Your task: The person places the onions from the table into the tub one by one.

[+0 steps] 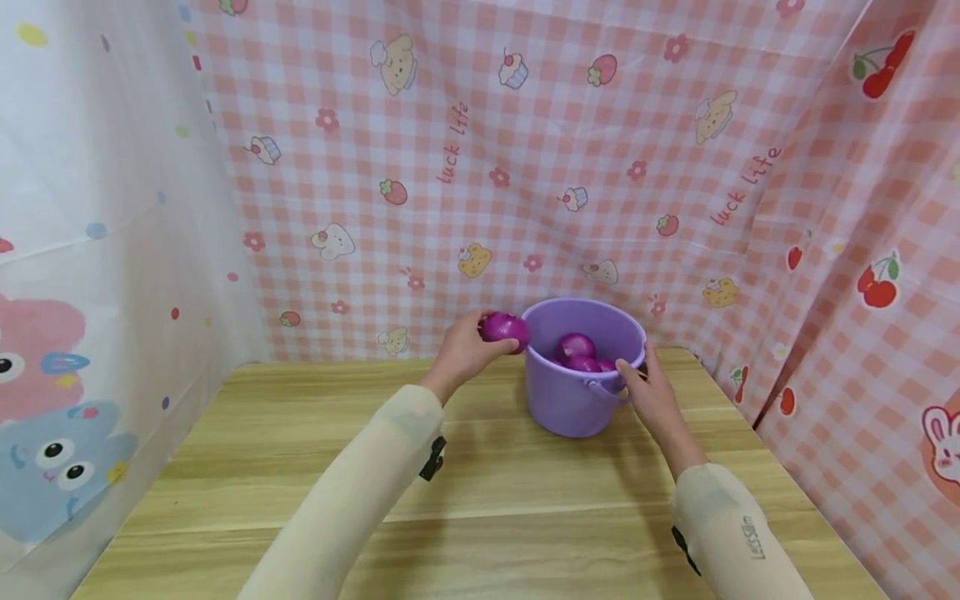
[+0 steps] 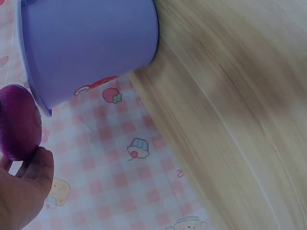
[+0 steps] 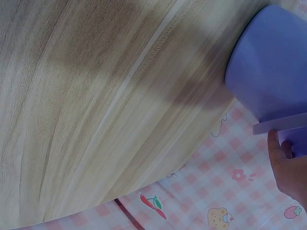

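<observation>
My left hand [image 1: 465,350] grips a red onion [image 1: 504,330] between thumb and fingers, just outside the left rim of a purple bucket [image 1: 568,407]. In the left wrist view the onion [image 2: 19,122] appears beside the bucket's rim; whether they touch I cannot tell. Several more red onions [image 1: 576,345] lie inside the bucket, partly hidden by its front wall. On the other side, my right hand [image 1: 652,392] holds the bucket's right rim, with the thumb at the inner edge. The right wrist view shows the fingers [image 3: 274,148] at the rim. The bucket stands upright.
A wood-grain table [image 1: 480,533] carries the bucket near its back edge. Behind it hangs a pink checked curtain [image 1: 420,233], which continues on the right. A white curtain [image 1: 135,208] with cartoon prints hangs on the left. The bucket's handle [image 1: 609,392] hangs down at the front right.
</observation>
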A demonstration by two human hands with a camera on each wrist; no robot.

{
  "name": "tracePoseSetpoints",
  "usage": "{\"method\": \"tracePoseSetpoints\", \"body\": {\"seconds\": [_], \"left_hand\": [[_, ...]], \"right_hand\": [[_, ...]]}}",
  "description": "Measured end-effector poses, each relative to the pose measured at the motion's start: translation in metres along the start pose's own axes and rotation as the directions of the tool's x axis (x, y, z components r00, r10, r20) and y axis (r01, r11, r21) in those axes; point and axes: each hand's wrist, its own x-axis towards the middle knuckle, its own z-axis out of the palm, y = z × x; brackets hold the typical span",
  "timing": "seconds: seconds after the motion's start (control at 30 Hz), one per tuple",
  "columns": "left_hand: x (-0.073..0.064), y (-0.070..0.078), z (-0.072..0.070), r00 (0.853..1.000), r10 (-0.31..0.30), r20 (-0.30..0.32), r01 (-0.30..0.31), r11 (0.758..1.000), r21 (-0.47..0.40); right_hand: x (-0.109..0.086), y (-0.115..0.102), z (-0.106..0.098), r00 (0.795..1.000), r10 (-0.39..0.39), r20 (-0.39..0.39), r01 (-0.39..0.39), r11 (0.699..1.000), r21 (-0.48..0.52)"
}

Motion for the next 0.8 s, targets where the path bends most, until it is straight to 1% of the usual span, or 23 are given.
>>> {"method": "tracePoseSetpoints", "body": {"seconds": [0.23, 0.8], "left_hand": [[0.001, 0.008, 0.000, 1.000, 0.026, 0.010, -0.026, 1.000, 0.000], [0.005, 0.018, 0.001, 0.999, 0.035, 0.014, -0.035, 0.999, -0.039]], "right_hand": [[0.000, -0.001, 0.000, 1.000, 0.015, -0.002, -0.015, 1.000, -0.003], [-0.001, -0.003, 0.001, 1.000, 0.025, -0.006, -0.025, 1.000, -0.007]]}}
